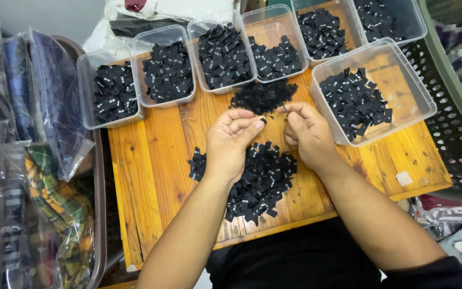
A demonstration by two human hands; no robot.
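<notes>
Black little cloth labels [258, 182] lie in a big heap on the near part of the wooden board [151, 160], right under the two hands. Many of them have tiny white marks. The left hand [231, 140] is over the left side of the heap, with its fingers curled in and its thumb pressed on a small black label [263, 121] at the fingertips. The right hand [307, 134] is just beside it, on the right, with its fingers bent and pinched together at the top; I cannot tell if it holds a label of its own. The two hands almost touch at the fingertips. Just past the hands lies a smaller heap of black bits [263, 96], in the middle of the board. To the right of the hands stands a clear plastic box [372, 91], tilted a little, with labels inside. Farther away a row of clear boxes [167, 67] runs from left to far right, each one with black labels in it. On the left side of the board are clothes in clear plastic bags [44, 134], some checked, some blue. On the right side is a green basket with holes [455, 107].
</notes>
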